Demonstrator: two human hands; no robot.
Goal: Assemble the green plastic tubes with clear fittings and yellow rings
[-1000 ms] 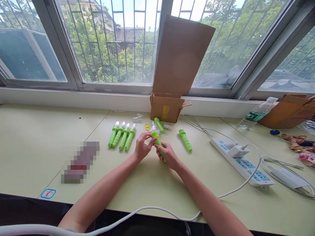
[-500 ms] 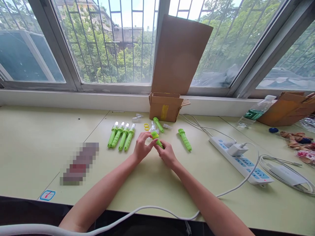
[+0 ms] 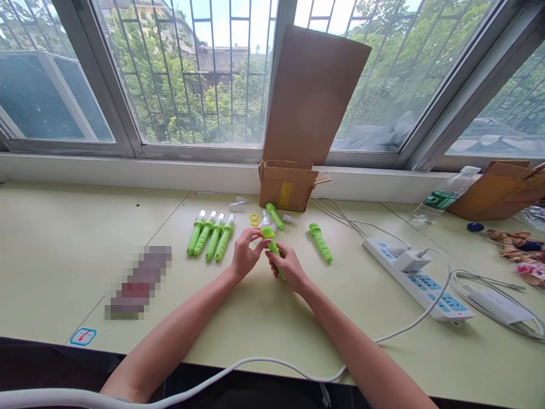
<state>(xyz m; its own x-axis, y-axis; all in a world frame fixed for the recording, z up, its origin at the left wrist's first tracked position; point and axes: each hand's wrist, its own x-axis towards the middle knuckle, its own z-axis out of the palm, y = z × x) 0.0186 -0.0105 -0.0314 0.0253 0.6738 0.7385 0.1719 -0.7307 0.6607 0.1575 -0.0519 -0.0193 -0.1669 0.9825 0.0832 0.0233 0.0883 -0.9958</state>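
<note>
A green plastic tube (image 3: 273, 248), wide at its head and narrower below, is held tilted between my two hands above the table. My right hand (image 3: 291, 268) is closed round its lower body. With thumb and fingers my left hand (image 3: 247, 253) pinches the head, where a yellow ring (image 3: 268, 235) shows. Just beyond lie another green tube (image 3: 275, 217), loose yellow rings (image 3: 254, 219) and small clear plastic pieces (image 3: 290, 219). Several green tubes with clear tips (image 3: 217, 236) lie in a row to the left. One ribbed green tube (image 3: 321, 243) without a clear tip rests to the right.
Against the window sill stands an open cardboard box (image 3: 285, 187). On the right are a white power strip (image 3: 419, 279) with plugs, a coiled cable, a water bottle (image 3: 445, 196) and small dolls. A white cable (image 3: 255, 359) crosses the front table edge.
The tube's lower body now shows further below my right hand's fingers, and it stands slightly more upright. My left hand stays at its head. The other things lie as before.
</note>
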